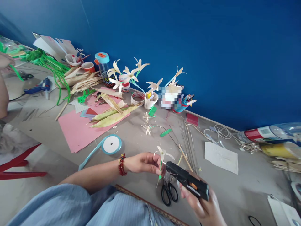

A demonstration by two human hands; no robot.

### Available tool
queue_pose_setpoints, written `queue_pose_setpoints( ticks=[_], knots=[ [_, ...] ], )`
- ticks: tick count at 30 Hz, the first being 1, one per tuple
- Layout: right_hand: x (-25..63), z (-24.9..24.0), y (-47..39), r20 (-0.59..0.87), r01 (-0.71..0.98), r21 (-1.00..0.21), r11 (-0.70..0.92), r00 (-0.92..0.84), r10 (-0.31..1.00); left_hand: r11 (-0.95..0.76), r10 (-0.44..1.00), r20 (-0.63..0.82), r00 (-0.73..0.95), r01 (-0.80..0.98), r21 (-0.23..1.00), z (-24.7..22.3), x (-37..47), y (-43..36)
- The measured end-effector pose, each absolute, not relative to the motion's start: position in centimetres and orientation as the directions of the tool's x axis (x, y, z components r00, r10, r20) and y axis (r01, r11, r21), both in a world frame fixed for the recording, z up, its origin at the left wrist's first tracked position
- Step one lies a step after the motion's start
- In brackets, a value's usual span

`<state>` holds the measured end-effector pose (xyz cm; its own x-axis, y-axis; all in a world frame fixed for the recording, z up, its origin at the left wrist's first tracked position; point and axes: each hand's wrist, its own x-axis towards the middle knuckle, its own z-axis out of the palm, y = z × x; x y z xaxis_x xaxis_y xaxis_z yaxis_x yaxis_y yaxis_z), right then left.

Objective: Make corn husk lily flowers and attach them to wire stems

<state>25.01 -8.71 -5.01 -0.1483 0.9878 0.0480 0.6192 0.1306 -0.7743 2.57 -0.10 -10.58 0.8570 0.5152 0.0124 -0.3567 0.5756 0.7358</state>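
Observation:
My left hand (150, 163) pinches the green stem of a white husk flower (162, 153), its narrow petals spread at the top. A strip of green tape is wrapped on the stem below the bloom. In my right hand (199, 201) is a black hot glue gun (188, 180) with an orange part on its side. The gun's nozzle points left and sits at or very near the stem; whether it touches I cannot tell. Black-handled scissors (169, 191) lie on the table just under my hands, their blades partly hidden.
A blue ribbon roll (111, 144), pink paper (75, 131) and corn husks (113, 117) lie to the left. Finished flowers (129, 75) stand in cups at the back. Thin wires (188, 141) and white paper (221, 157) are on the right. Another person's arm (3, 84) shows at far left.

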Motion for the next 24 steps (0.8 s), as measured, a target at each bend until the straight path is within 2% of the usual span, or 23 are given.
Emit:
queue_pose_setpoints(
  ticks=[24],
  knots=[
    [25.11,-5.65,-8.7,0.079,0.64,-0.76,0.111,-0.078,0.994,0.548,0.517,0.034,0.855,-0.361,0.754,-10.87,2.64,-0.13]
  ],
)
